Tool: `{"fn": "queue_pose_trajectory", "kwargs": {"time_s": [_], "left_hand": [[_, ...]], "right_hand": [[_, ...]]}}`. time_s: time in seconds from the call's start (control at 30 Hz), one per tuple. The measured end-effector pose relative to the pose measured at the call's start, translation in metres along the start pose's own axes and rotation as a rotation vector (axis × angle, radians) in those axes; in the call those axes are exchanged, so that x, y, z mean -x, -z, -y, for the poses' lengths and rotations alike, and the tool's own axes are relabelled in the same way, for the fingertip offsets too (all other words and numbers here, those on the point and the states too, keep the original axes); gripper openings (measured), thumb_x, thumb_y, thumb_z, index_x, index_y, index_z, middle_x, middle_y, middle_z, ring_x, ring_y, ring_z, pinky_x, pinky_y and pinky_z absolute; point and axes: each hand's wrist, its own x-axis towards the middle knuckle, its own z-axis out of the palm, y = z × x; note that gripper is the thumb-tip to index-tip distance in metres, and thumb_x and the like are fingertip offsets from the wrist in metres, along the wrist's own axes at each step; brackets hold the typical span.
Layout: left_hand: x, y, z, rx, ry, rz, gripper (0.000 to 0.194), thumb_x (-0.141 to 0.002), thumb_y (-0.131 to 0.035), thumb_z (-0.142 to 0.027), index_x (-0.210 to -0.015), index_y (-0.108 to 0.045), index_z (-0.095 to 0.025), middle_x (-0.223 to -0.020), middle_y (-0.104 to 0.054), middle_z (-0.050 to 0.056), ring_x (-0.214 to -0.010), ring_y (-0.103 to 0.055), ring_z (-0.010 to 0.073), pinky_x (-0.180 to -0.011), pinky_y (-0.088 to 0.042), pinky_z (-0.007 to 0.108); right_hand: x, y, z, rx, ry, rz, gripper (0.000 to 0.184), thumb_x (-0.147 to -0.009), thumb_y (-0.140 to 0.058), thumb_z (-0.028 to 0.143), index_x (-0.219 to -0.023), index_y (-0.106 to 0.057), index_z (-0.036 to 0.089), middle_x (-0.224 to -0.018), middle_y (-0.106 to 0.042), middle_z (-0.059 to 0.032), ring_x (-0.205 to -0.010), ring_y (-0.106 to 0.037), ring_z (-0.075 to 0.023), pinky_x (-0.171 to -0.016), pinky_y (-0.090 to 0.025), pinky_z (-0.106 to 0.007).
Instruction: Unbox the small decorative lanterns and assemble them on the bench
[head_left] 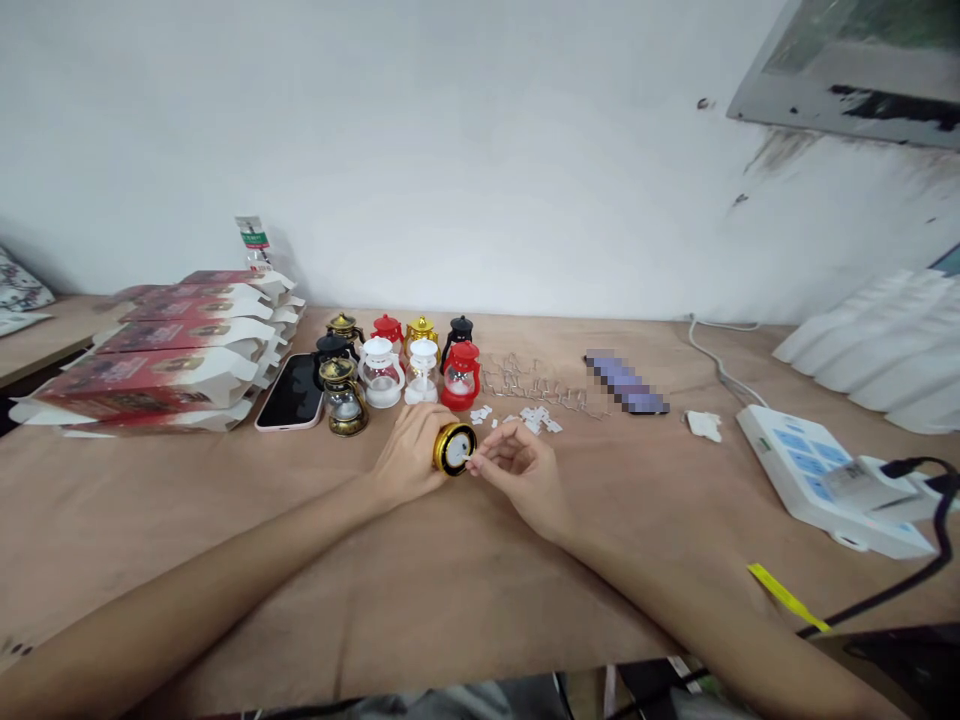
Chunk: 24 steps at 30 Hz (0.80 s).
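Observation:
My left hand (pixel 411 450) is wrapped round a small gold lantern (pixel 444 462), turned so that its round base with a white disc faces me. At that base, the thumb and forefinger of my right hand (pixel 521 478) pinch a small white tab (pixel 468 459). Whether the tab is fixed to the base I cannot tell. Behind my hands stand several more little lanterns in red, white, black and gold, among them a red lantern (pixel 460 376), a white lantern (pixel 382 374) and a bronze-gold lantern (pixel 343 400). White paper bits (pixel 534 418) lie just beyond my right hand.
Flat-stacked red boxes (pixel 172 345) fill the left, beside a phone (pixel 291 392). Thin wire loops (pixel 540 388) lie right of the lanterns, then a second phone (pixel 626 382). A white power strip (pixel 821 480) with plugs and cables sits at right, near a yellow strip (pixel 786 595).

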Motion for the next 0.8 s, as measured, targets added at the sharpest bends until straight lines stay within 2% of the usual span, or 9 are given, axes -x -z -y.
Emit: {"fn": "queue_pose_trajectory", "kwargs": {"time_s": [0.1, 0.17, 0.23, 0.3, 0.5, 0.67, 0.8], "left_hand": [[0.0016, 0.001, -0.0024, -0.034, -0.02, 0.0, 0.054, -0.072, -0.057, -0.027, -0.12, -0.037, -0.017, -0.108, -0.051, 0.013, -0.101, -0.049, 0.0272, -0.082, -0.039, 0.041], [0.0024, 0.0009, -0.003, -0.045, -0.037, 0.008, 0.071, -0.068, -0.055, -0.025, -0.132, -0.024, -0.016, -0.113, -0.046, 0.015, -0.104, -0.046, 0.0294, -0.084, -0.038, 0.044], [0.0029, 0.0, -0.0024, -0.057, -0.058, 0.008, 0.079, -0.069, -0.053, -0.024, -0.138, -0.014, -0.015, -0.115, -0.043, 0.015, -0.106, -0.044, 0.0299, -0.086, -0.037, 0.044], [0.0029, -0.001, -0.0013, -0.086, -0.079, -0.017, 0.076, -0.073, -0.051, -0.023, -0.138, -0.013, -0.015, -0.116, -0.041, 0.016, -0.106, -0.044, 0.0294, -0.086, -0.037, 0.044], [0.0023, 0.0003, -0.0028, -0.195, -0.076, -0.128, 0.049, -0.079, -0.055, -0.026, -0.123, -0.034, -0.017, -0.108, -0.048, 0.014, -0.098, -0.046, 0.0265, -0.079, -0.037, 0.038], [0.0015, 0.0027, -0.0066, -0.261, -0.058, -0.176, 0.037, -0.079, -0.056, -0.029, -0.111, -0.041, -0.018, -0.121, -0.048, 0.016, -0.091, -0.047, 0.0241, -0.075, -0.035, 0.037], [0.0014, 0.0027, -0.0069, -0.305, -0.075, -0.184, 0.032, -0.079, -0.057, -0.031, -0.105, -0.046, -0.016, -0.108, -0.058, 0.013, -0.09, -0.045, 0.0248, -0.071, -0.032, 0.035]], "right_hand": [[0.0001, 0.0009, 0.0006, 0.067, 0.052, -0.01, 0.019, -0.068, -0.069, 0.031, -0.073, -0.053, 0.021, -0.067, -0.06, 0.0024, -0.063, -0.058, -0.0113, -0.059, -0.047, -0.024], [-0.0004, 0.0012, 0.0008, 0.092, 0.102, -0.011, 0.016, -0.07, -0.067, 0.03, -0.073, -0.054, 0.021, -0.069, -0.059, 0.0021, -0.065, -0.056, -0.0115, -0.06, -0.046, -0.024], [-0.0012, 0.0012, 0.0008, 0.099, 0.14, -0.028, 0.014, -0.07, -0.066, 0.029, -0.072, -0.054, 0.022, -0.07, -0.058, 0.0018, -0.067, -0.055, -0.0119, -0.063, -0.047, -0.025], [-0.002, 0.001, 0.0004, 0.086, 0.151, -0.054, 0.014, -0.07, -0.065, 0.029, -0.072, -0.054, 0.022, -0.07, -0.057, 0.0018, -0.068, -0.055, -0.0121, -0.065, -0.047, -0.026], [-0.0027, 0.0009, -0.0018, -0.005, 0.081, -0.092, 0.018, -0.069, -0.069, 0.03, -0.074, -0.054, 0.022, -0.07, -0.057, 0.0027, -0.068, -0.056, -0.0112, -0.066, -0.047, -0.025], [-0.0015, -0.0014, -0.0016, -0.035, 0.027, -0.108, 0.024, -0.066, -0.071, 0.034, -0.074, -0.052, 0.022, -0.069, -0.056, 0.0032, -0.065, -0.055, -0.0106, -0.06, -0.046, -0.023], [-0.0016, -0.0031, -0.0007, -0.064, 0.008, -0.091, 0.027, -0.064, -0.072, 0.036, -0.075, -0.052, 0.022, -0.066, -0.056, 0.0046, -0.06, -0.056, -0.0103, -0.059, -0.047, -0.025]]}}
